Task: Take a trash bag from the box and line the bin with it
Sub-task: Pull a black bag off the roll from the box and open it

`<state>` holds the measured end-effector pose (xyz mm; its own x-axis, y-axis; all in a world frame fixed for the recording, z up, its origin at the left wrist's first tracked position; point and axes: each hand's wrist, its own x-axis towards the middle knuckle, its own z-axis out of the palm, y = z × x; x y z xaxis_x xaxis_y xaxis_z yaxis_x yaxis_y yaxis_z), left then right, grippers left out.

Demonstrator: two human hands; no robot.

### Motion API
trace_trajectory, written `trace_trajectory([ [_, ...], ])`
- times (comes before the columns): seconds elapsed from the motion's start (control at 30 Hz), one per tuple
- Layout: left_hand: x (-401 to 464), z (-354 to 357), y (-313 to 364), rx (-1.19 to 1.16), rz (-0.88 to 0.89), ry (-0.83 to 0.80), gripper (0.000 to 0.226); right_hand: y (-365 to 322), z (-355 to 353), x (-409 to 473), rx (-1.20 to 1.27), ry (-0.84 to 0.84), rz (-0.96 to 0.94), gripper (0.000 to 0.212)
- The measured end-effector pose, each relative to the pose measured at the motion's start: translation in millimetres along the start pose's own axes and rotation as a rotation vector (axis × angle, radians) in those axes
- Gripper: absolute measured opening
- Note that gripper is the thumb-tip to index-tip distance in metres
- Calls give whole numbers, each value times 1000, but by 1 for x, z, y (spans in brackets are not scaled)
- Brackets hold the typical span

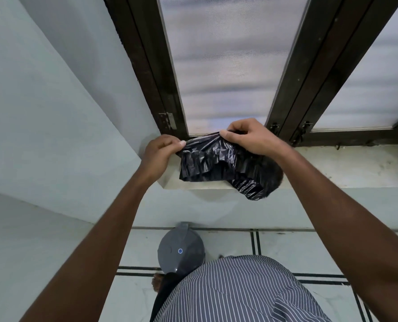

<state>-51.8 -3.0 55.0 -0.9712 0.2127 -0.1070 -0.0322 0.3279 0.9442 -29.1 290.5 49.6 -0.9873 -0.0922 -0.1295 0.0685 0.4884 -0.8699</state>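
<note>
Both bare arms reach forward and up toward the window sill (346,168). The left hand (159,152) and right hand (246,135) are held just above it, each with thumb and curled fingers pinching the black bag (207,161).

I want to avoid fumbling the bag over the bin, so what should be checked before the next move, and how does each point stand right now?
1. Bag in hand: ok. The left hand and right hand both pinch the top edge of the black trash bag.
2. Bag opened out: not ok. It is still crumpled and pleated, with no mouth showing.
3. Bag clear of the window sill: cannot tell. It hangs in front of the sill, and contact cannot be judged.
4. Bin ready: not ok. The grey bin on the floor has its lid closed.
5. Bin within reach: ok, probably. It stands directly below, by the person's feet.
</note>
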Motion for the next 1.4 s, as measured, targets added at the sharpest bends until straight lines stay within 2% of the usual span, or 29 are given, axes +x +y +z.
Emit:
trace_trajectory([
  [0.1, 1, 3, 1, -2, 85, -50, 24, 5, -5, -3, -75, 41, 8, 27],
  [0.17, 1, 7, 6, -22, 133, -61, 27, 6, -5, -5, -79, 69, 0, 18],
  [0.27, 0, 11, 14, -54, 165, -91, 36, 9, -6, -8, -112, 103, 9, 29],
  [0.43, 7, 9, 12, -40, 94, -185, 48, 17, -15, -14, -80, 190, 40, 23],
  [0.5, 11, 4, 9, 89, 43, -231, 43, 19, -21, -17, -123, 219, 36, 20],
  [0.57, 13, 2, 10, 248, 21, -227, 25, 22, -26, -18, -165, 206, 33, 22],
  [0.6, 15, 2, 11, 277, 21, -225, 29, 23, -27, -19, -180, 199, 37, 24],
  [0.63, 15, 2, 13, 259, 26, -224, 30, 25, -28, -19, -189, 192, 38, 27],
  [0.7, 17, 1, 13, 211, 36, -197, 15, 27, -29, -20, -199, 185, 43, 35],
  [0.83, 16, -2, 9, 248, 91, -101, 19, 30, -33, -22, -196, 201, 48, 51],
  [0.97, 15, -7, 9, 347, 65, -58, 28, 28, -40, -26, -128, 217, 50, 38],
  [1.1, 22, -4, 15, 126, -62, -63, 27, 27, -42, -24, -122, 201, 44, 24],
  [1.17, 23, -3, 20, 103, -107, -41, 24, 28, -41, -23, -145, 212, 56, 21],
  [1.27, 24, -7, 16, 151, -40, -75, 26, 30, -41, -24, -166, 272, 81, 22],
  [1.4, 27, -9, 4, 246, 25, -106, 18, 36, -45, -25, -201, 373, 108, 33],
])
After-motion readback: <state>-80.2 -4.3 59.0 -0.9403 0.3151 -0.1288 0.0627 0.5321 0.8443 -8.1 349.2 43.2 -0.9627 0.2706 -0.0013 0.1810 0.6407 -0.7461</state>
